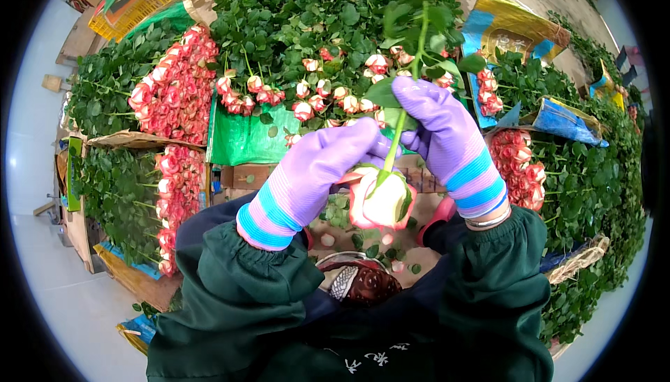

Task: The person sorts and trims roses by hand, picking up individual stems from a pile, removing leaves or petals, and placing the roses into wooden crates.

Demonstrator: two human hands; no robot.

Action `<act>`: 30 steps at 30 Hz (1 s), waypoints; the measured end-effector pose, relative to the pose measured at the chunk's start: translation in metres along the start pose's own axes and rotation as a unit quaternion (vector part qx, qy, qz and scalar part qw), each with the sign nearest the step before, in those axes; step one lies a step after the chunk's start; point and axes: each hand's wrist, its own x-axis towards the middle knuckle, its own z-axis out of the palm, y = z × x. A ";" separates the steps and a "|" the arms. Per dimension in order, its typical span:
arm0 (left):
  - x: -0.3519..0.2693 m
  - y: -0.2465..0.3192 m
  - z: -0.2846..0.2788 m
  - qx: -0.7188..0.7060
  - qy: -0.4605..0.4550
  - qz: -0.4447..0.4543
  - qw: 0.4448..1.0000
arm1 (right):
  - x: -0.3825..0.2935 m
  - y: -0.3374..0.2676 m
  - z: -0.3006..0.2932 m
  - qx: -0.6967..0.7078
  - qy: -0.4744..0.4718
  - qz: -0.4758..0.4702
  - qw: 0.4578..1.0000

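Note:
A rose with pale petals edged in pink (pixel 383 201) hangs head down before me, its leafy green stem rising away from me. My right hand (pixel 432 125), in a purple rubber glove with a striped cuff, pinches the stem near some leaves. Just behind the bloom is my left hand (pixel 335 159), gloved alike, its fingers curled at the rose's outer petals; its fingertips are partly hidden. Beyond both hands, loose roses (pixel 316 102) lie with their blooms towards me on green plastic sheeting (pixel 251 136) and a heap of leafy stems (pixel 324 10).
Stacked pink roses (pixel 175 89) fill the left side, divided by brown sheeting (pixel 141 139). More roses (pixel 518 165) lie at right beside blue and yellow sacks (pixel 568 120). A yellow crate (pixel 152 0) stands at upper left. Petals and leaves litter the floor (pixel 345 233) between my feet.

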 end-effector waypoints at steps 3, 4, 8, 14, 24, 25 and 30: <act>0.012 -0.005 -0.012 -0.055 0.020 0.025 0.998 | 0.009 -0.002 -0.003 0.122 0.002 -0.020 0.992; 0.017 -0.012 -0.016 -0.049 0.026 0.065 0.996 | 0.013 -0.002 -0.006 0.135 -0.013 -0.031 0.990; 0.031 -0.027 -0.024 -0.058 0.082 0.137 0.985 | 0.028 0.001 -0.015 0.209 -0.062 -0.074 0.973; 0.032 -0.045 -0.006 0.277 0.141 0.245 0.918 | 0.040 0.007 -0.013 0.303 -0.153 -0.104 0.935; 0.019 -0.053 -0.003 0.390 0.086 0.406 0.822 | 0.025 0.002 -0.002 0.264 -0.243 -0.145 0.922; 0.013 -0.058 -0.005 0.314 0.070 0.326 0.889 | 0.022 0.000 0.000 0.253 -0.250 -0.145 0.923; 0.013 -0.045 -0.003 0.325 0.022 0.404 0.855 | 0.016 -0.003 0.002 0.230 -0.285 -0.079 0.927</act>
